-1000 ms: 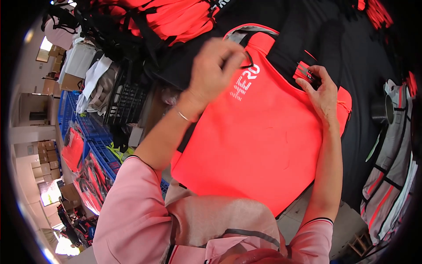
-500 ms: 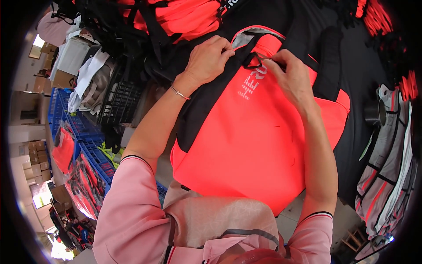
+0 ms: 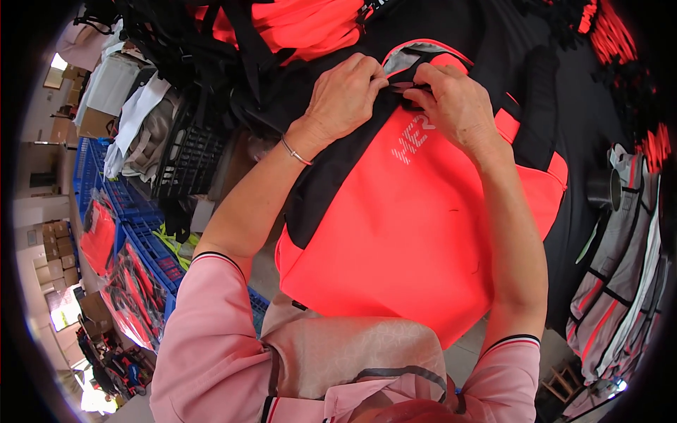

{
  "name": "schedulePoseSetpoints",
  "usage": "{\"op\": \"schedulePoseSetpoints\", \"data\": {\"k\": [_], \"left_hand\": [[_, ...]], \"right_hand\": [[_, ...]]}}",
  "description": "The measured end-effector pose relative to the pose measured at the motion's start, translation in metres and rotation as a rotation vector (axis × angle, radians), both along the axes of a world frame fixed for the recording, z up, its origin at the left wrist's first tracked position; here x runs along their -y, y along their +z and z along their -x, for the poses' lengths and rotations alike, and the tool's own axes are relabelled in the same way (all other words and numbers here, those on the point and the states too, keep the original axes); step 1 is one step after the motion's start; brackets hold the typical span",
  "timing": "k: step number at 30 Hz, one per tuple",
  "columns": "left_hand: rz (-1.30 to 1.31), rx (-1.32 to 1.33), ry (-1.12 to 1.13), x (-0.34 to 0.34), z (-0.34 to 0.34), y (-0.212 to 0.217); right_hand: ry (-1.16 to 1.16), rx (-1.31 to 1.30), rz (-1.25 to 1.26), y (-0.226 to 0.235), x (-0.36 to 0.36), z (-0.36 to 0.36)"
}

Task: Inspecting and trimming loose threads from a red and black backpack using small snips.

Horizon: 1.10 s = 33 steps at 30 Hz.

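A bright coral-red and black backpack (image 3: 395,240) lies across my lap and the table edge, its top opening showing a grey lining. At the left of that opening, my left hand (image 3: 345,95) is closed, its thumb and fingers pinching the black fabric edge. My right hand (image 3: 458,106) is closed just beside it, over the top of the front panel. Pale metal blades of what look like thread snips (image 3: 403,86) stick out from its fingers toward my left hand. The thread itself, if any, cannot be made out. Short dark thread bits lie on the red panel.
More red and black bags (image 3: 303,28) are piled beyond. A black crate (image 3: 187,155) and blue crates (image 3: 144,233) with bagged red items stand at left. Grey pieces with red trim (image 3: 610,275) hang at right, beside a dark metal cup (image 3: 603,189).
My right hand has moved up and left to meet my left hand at the bag's opening, bringing the snips' blades there. The bag has shifted slightly right.
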<state>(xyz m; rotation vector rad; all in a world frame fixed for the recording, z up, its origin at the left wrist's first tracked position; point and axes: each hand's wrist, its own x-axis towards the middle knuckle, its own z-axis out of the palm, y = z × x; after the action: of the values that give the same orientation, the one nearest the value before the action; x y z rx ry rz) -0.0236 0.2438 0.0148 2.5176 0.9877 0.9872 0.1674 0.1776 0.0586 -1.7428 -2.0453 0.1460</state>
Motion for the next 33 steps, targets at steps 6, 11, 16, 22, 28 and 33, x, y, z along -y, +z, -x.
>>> {"op": "schedulePoseSetpoints", "data": {"k": [6,11,16,22,28,33], "left_hand": [[0.002,0.013,-0.007,-0.001,-0.002,0.000],[0.003,0.014,-0.017,-0.001,-0.003,-0.002],[-0.009,0.011,-0.024,-0.002,-0.004,-0.003],[0.114,0.189,0.062,-0.006,-0.002,-0.014],[0.617,0.838,0.257,0.001,0.031,-0.021],[0.712,0.463,0.306,0.050,0.070,-0.015]], "right_hand": [[0.138,0.105,-0.098,0.001,-0.008,-0.008],[0.132,-0.025,0.153,0.007,-0.012,-0.006],[0.147,0.135,0.076,0.006,-0.016,-0.010],[0.127,-0.033,0.080,-0.001,-0.012,-0.017],[0.124,-0.007,0.098,0.001,-0.008,-0.024],[0.018,-0.158,0.087,-0.009,-0.002,-0.018]]}}
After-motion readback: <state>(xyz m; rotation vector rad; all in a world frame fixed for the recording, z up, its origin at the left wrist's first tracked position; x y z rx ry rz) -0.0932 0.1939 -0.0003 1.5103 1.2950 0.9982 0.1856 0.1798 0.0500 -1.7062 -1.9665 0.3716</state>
